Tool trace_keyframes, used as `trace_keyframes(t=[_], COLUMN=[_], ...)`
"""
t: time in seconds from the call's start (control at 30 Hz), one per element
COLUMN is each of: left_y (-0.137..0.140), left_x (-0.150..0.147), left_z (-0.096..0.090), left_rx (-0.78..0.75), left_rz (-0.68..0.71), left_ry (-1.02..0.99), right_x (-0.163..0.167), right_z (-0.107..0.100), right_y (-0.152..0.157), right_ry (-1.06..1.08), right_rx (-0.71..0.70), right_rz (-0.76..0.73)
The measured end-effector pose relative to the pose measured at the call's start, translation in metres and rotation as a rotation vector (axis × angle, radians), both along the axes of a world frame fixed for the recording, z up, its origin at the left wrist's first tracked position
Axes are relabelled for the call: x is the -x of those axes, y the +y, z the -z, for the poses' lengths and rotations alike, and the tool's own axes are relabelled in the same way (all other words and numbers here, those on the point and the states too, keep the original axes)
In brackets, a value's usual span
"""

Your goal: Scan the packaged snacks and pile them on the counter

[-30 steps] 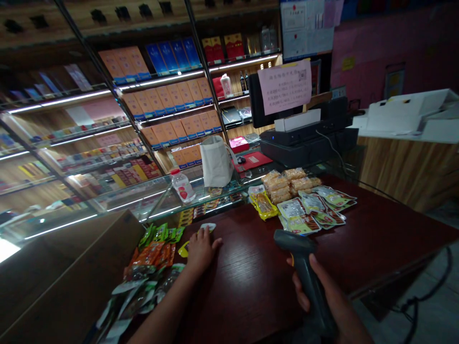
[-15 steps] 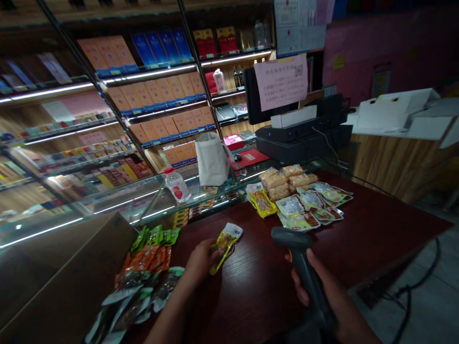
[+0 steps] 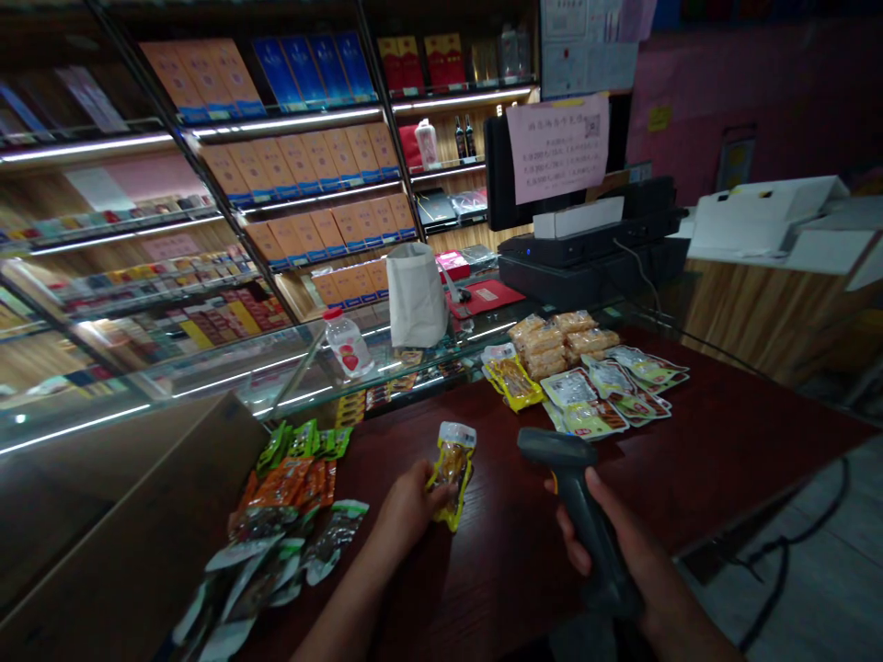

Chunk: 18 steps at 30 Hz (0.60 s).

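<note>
My left hand grips a yellow-edged clear snack packet by its lower left side, just over the dark red tabletop. The packet's pale printed top faces away from me. In my right hand is a dark grey barcode scanner, fingers wrapped round its handle, its head pointing left towards the packet. Beyond the scanner lie another yellow packet, several silver-green packets and a stack of wrapped tan snacks. Left of my left hand are green packets, orange packets and dark green-white packets.
An open cardboard box stands at the left edge. Behind the table, a glass counter carries a red-capped bottle and a white bag. A monitor with a pink notice stands at the back right, before stocked shelves.
My left hand has moved slightly right with the yellow packet and turned it more upright. The scanner stays in my right hand, almost in place. The camera view has shifted a little.
</note>
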<state>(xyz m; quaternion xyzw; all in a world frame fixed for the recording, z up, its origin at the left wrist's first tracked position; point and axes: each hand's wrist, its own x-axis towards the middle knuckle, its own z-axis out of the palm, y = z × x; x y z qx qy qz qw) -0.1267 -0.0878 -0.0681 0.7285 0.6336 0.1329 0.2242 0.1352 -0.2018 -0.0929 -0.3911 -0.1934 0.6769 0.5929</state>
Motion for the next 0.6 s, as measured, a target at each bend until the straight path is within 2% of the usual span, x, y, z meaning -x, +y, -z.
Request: trace_keyframes(t=[0.17,0.27,0.6], left_y=[-0.003,-0.007,-0.016], left_x=[-0.001,-0.004,-0.021], left_z=[0.009,0.009,0.013], left_rx=[0.200,0.258,-0.027], left_rz=[0.030,0.067,0.165], left_ry=[-0.360,-0.457,-0.343], right_x=[0.002,0.002,0.004], right_z=[0.002,0.002,-0.004], right_y=[0.000,0.000,-0.002], right_ry=[-0.004,-0.004,0.017], right_rx=[-0.011,-0.014,-0.020], right_rz=[-0.003,0.001,-0.007])
